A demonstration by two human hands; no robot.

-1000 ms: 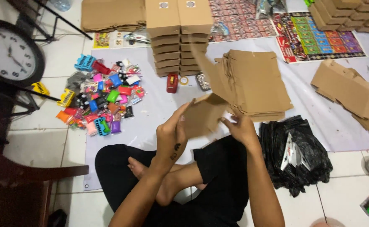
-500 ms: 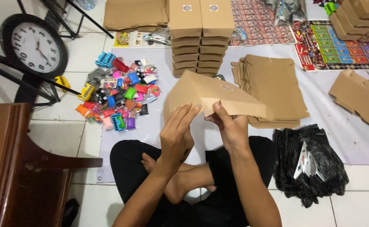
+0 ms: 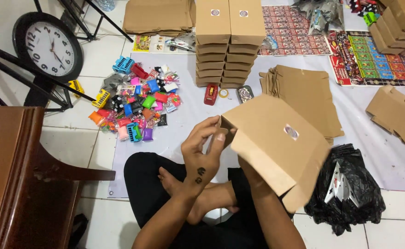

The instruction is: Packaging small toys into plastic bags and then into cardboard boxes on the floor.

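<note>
Since half a second ago, kraft box rotated: broad stickered face now up, open end turned toward left hand.

Kraft box (image 3: 276,143) is held above the crossed legs, in front of the body; its long axis runs from upper left down to lower right, tilted away to the right. Left hand (image 3: 204,150) is the nearer and visible one, fingers curled, tips pinching the flap at the box's left end. Right hand (image 3: 248,167) sits under the box, mostly hidden; its grip cannot be told. Count outward on the floor: two stacks of finished boxes (image 3: 230,44), one pile of flat blanks (image 3: 308,90), one red tape dispenser (image 3: 210,94), one heap of small toys (image 3: 135,108), one black bag (image 3: 350,189), one wall clock (image 3: 50,46).
</note>
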